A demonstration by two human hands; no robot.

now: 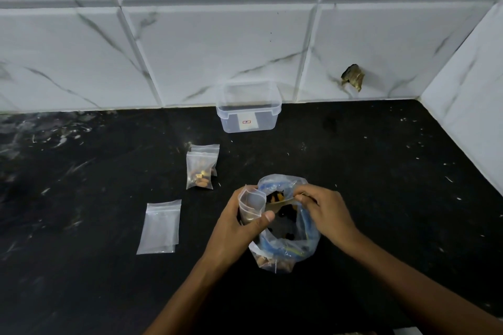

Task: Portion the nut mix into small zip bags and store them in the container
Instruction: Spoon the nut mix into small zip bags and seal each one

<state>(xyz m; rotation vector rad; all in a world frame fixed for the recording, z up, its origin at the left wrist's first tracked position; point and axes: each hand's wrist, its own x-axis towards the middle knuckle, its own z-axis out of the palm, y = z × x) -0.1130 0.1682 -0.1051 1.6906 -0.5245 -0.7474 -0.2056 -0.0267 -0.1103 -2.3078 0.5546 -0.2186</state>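
A single wide-angle view from the person's head looks forward and steeply down onto the black tabletop (pixel 381 171), close enough that both forearms run in from the bottom edge. It faces the marble-tiled wall (pixel 217 49) behind the tabletop, with a side wall (pixel 468 95) closing the corner at right.

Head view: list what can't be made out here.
- Container sticker: print too small to read.
- Nut bag contents: mostly hidden by both hands and crinkled plastic.
- Filled bags: rear one covered by the front one.
- Right hand grip: fingertips hidden, unclear what they pinch.
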